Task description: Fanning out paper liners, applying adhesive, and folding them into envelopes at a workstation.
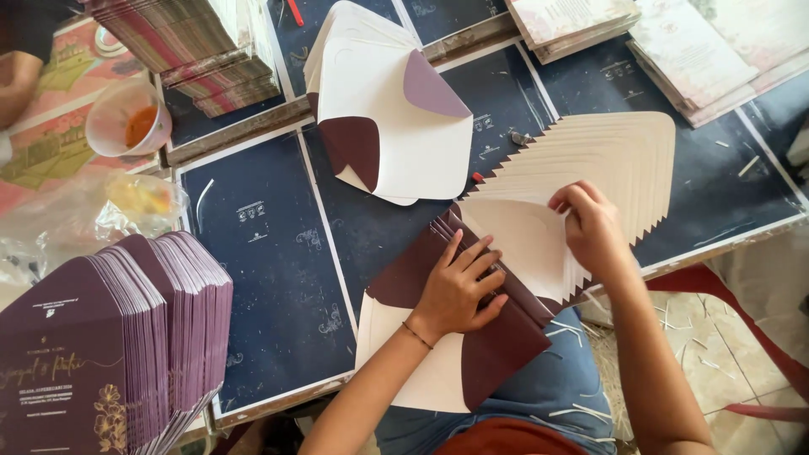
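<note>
My left hand (458, 285) lies flat, fingers spread, on the maroon folded part of an unfolded envelope blank (497, 345) at the table's near edge. My right hand (592, 227) pinches the edge of a cream flap on a fanned row of several envelope blanks (607, 160) that spreads away to the right. The blanks are cream on one side and maroon on the other.
A loose pile of cream and maroon envelopes (396, 118) lies further back. A tall stack of purple printed cards (109, 337) stands at the left. A plastic cup (126, 118), a clear bag (93, 211) and more card stacks (211, 42) ring the dark blue table (270, 253).
</note>
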